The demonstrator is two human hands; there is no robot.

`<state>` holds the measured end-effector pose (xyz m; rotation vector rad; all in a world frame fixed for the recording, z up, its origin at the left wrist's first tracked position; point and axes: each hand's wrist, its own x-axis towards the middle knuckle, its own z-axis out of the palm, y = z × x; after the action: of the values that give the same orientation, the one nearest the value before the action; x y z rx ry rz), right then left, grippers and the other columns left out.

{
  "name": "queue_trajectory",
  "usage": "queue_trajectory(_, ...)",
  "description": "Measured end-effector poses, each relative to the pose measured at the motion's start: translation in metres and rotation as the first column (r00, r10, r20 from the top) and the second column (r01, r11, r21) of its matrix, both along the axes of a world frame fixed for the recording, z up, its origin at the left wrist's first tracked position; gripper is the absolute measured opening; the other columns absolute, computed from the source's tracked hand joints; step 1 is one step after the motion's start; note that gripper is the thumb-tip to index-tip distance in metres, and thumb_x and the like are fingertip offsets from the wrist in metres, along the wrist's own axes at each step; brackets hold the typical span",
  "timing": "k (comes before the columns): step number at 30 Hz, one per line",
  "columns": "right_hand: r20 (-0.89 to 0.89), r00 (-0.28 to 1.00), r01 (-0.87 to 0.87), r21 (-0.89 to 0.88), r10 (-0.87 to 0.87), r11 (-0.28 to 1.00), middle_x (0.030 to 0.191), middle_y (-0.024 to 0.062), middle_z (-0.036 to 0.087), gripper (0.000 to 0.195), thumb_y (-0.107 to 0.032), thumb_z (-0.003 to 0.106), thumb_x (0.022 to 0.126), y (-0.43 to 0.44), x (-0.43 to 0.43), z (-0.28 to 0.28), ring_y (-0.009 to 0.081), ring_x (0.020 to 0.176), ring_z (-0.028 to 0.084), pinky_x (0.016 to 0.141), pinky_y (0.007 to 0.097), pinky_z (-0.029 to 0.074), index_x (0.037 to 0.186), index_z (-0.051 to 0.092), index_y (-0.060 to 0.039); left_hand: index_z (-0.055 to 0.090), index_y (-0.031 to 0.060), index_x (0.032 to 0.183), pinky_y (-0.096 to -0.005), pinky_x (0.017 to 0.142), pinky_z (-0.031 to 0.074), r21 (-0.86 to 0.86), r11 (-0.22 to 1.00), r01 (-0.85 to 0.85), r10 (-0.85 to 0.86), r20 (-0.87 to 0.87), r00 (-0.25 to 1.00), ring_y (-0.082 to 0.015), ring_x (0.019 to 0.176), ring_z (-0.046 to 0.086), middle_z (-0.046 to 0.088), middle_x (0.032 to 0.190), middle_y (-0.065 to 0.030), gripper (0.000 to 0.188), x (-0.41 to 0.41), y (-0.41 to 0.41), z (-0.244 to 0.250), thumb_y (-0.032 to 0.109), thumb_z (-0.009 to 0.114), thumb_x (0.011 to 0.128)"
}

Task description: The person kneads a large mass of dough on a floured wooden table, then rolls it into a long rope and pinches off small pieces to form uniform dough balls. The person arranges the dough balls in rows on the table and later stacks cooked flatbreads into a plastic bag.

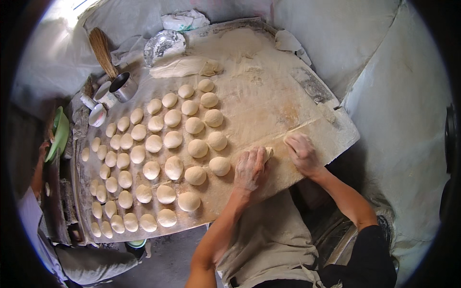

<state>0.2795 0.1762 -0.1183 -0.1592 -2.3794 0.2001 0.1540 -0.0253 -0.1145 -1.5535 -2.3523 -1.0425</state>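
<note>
My left hand [250, 168] is cupped palm down on the floured board [259, 118], near its front edge. From under its fingers pokes a small piece of dough [269, 152]. My right hand [303, 153], slightly blurred, curls against the board farther right; a pale edge of dough [286, 138] shows at its fingers, the rest hidden. Just left of my left hand lies a round dough ball [219, 166], the nearest of several smooth balls set in loose rows. A long, folded slab of dough [180, 67] rests at the back.
At the back left stand a metal pot [123, 87], a straw brush [102, 50], a white cup [97, 115] and a floury metal bowl [165, 46]. Loose flour [241, 41] is heaped at the back. Another person's arm [39, 169] is beside a green basin [59, 133] at far left.
</note>
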Motion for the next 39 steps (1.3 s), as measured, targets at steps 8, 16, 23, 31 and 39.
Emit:
queue_trajectory(8, 0.27, 0.815, 0.507, 0.094, -0.512, 0.857, 0.115, 0.0231, 0.067, 0.026, -0.022, 0.066, 0.095, 0.049, -0.053, -0.008, 0.0417, 0.109, 0.063, 0.1, 0.0534, 0.048, 0.11, 0.071, -0.0017, 0.061, 0.0009, 0.129, -0.0476, 0.092, 0.053, 0.025, 1.0, 0.011, -0.01, -0.061, 0.998, -0.0361, 0.106, 0.063, 0.066, 0.117, -0.0178, 0.051, 0.006, 0.007, 0.0, 0.021, 0.075, 0.084)
queue_trajectory(16, 0.205, 0.911, 0.334, 0.143, -0.358, 0.931, 0.116, 0.02, 0.066, 0.027, -0.018, 0.07, 0.09, 0.06, -0.007, 0.006, 0.0402, 0.107, 0.063, 0.095, 0.0515, 0.05, 0.114, 0.069, -0.004, 0.06, 0.0006, 0.129, -0.0482, 0.092, 0.052, 0.003, 0.999, 0.048, -0.048, 0.006, 0.999, -0.0367, 0.105, 0.063, 0.066, 0.116, -0.0183, 0.05, 0.006, 0.004, 0.017, 0.02, 0.074, 0.084)
queue_trajectory(23, 0.06, 0.994, 0.098, -0.022, -0.096, 0.995, 0.115, 0.0213, 0.067, 0.024, -0.028, 0.064, 0.096, 0.002, -0.01, -0.01, 0.0408, 0.104, 0.064, 0.09, 0.0528, 0.05, 0.102, 0.073, -0.0064, 0.06, 0.0006, 0.127, -0.0478, 0.092, 0.052, 0.024, 1.0, -0.01, 0.012, -0.07, 0.997, -0.0365, 0.105, 0.063, 0.067, 0.116, -0.0187, 0.047, -0.001, 0.0, 0.003, 0.018, 0.072, 0.085)
queue_trajectory(31, 0.119, 0.835, 0.517, 0.165, -0.537, 0.84, 0.096, 0.0184, 0.066, 0.016, -0.024, 0.067, 0.095, 0.053, -0.049, -0.015, 0.0388, 0.093, 0.064, 0.086, 0.0502, 0.051, 0.097, 0.071, -0.0093, 0.06, 0.0018, 0.128, -0.0471, 0.089, 0.054, 0.007, 1.0, 0.007, -0.007, -0.05, 0.999, -0.0352, 0.102, 0.064, 0.067, 0.115, -0.0169, 0.048, 0.007, 0.008, 0.008, 0.019, 0.072, 0.085)
queue_trajectory(39, 0.148, 0.912, 0.318, 0.334, -0.383, 0.887, 0.092, 0.0167, 0.067, 0.017, -0.022, 0.068, 0.094, 0.071, 0.029, -0.014, 0.0374, 0.086, 0.064, 0.077, 0.0473, 0.049, 0.083, 0.068, -0.0086, 0.061, 0.0017, 0.128, -0.0478, 0.09, 0.054, 0.036, 0.999, 0.035, -0.033, -0.052, 0.998, -0.0353, 0.102, 0.064, 0.067, 0.118, -0.0177, 0.049, 0.011, 0.007, 0.006, 0.019, 0.073, 0.083)
